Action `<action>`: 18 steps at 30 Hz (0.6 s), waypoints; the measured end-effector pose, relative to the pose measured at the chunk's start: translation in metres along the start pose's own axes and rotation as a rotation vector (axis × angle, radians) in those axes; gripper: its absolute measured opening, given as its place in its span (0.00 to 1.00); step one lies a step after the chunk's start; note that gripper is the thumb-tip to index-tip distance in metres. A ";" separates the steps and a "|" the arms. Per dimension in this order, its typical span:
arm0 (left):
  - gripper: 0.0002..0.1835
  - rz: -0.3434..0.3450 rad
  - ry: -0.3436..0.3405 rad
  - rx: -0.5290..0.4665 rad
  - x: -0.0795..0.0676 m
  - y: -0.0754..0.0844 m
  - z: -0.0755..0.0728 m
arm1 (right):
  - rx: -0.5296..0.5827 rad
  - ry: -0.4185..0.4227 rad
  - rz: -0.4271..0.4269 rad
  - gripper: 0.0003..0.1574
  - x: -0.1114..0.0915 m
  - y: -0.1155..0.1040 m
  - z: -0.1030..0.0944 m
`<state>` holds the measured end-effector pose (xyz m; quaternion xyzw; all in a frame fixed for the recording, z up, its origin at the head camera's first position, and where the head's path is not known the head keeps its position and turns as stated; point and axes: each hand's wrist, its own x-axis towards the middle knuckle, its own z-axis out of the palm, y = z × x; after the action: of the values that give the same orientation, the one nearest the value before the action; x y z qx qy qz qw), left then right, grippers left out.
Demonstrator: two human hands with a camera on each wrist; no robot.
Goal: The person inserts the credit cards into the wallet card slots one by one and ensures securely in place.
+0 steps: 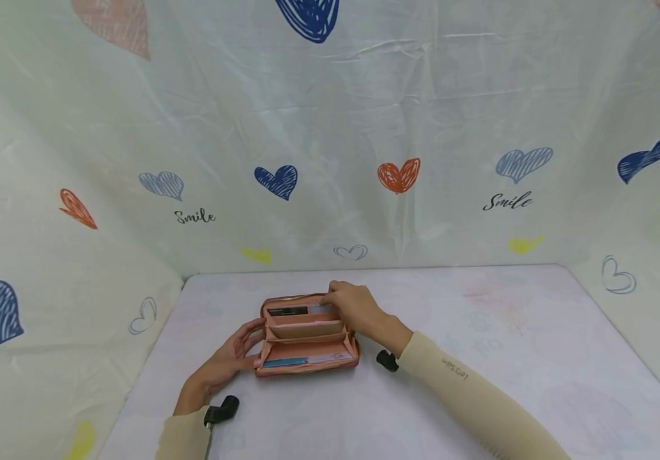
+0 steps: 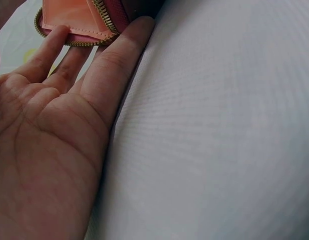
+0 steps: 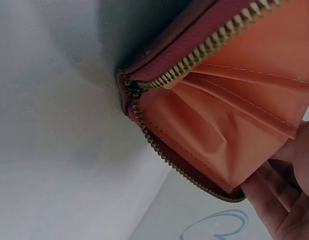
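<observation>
A pink zip-around wallet point(image 1: 306, 348) lies unfolded on the table, its brass zip teeth point(image 2: 105, 17) running along the edge. Inside, cards show: a black one point(image 1: 288, 311) in the far half and a blue one point(image 1: 285, 361) at the near side. My left hand point(image 1: 227, 359) holds the wallet's left end, thumb at the near corner and fingers farther up the side. At the far right edge, my right hand point(image 1: 358, 310) grips the far flap. The salmon lining with its folded gussets point(image 3: 209, 130) fills much of the right wrist view; my right fingertips are partly hidden there.
The wallet rests on a white-covered table point(image 1: 450, 396). Behind and beside the table hangs a pale sheet point(image 1: 330, 115) printed with hearts and "Smile". A black wrist camera point(image 1: 223, 410) sits on the left wrist, another point(image 1: 387, 360) by the right wrist.
</observation>
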<state>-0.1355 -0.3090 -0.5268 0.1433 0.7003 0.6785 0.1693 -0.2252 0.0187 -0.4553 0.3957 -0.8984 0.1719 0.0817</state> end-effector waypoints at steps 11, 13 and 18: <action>0.47 0.006 0.001 0.005 0.000 0.002 0.001 | 0.010 -0.058 -0.037 0.15 -0.003 -0.001 -0.005; 0.47 0.006 0.000 0.007 0.000 0.002 0.001 | 0.025 -0.058 -0.041 0.14 -0.004 -0.001 -0.006; 0.47 -0.010 0.008 0.019 0.000 0.001 0.001 | 0.037 -0.066 -0.039 0.13 -0.006 -0.002 -0.007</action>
<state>-0.1354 -0.3082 -0.5260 0.1388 0.7080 0.6716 0.1684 -0.2199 0.0245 -0.4501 0.4201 -0.8894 0.1736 0.0480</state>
